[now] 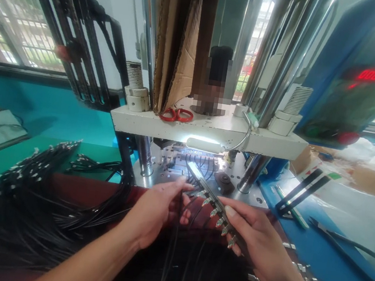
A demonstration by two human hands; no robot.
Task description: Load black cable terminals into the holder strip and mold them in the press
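Note:
My right hand (254, 235) grips a long dark metal bar (212, 200) with several small metal connectors along its lower edge. The bar slants from its bright upper tip down into my palm. Just left of it, my left hand (159, 207) is closed, its thumb and fingers around thin black cables (175, 232) that hang down toward my lap. Part of the left fingers hides behind the cables. Beyond both hands lies the press bed (153, 180), with a lit metal mould (187, 163) and several dark cables in it.
A thick white press plate (161, 127) with a lamp (204, 145) spans above the bed, carried on steel posts. Red-handled scissors (177, 114) lie on it. A big heap of black cables (22, 209) is at left. Pliers (338, 236) rest on the blue surface at right.

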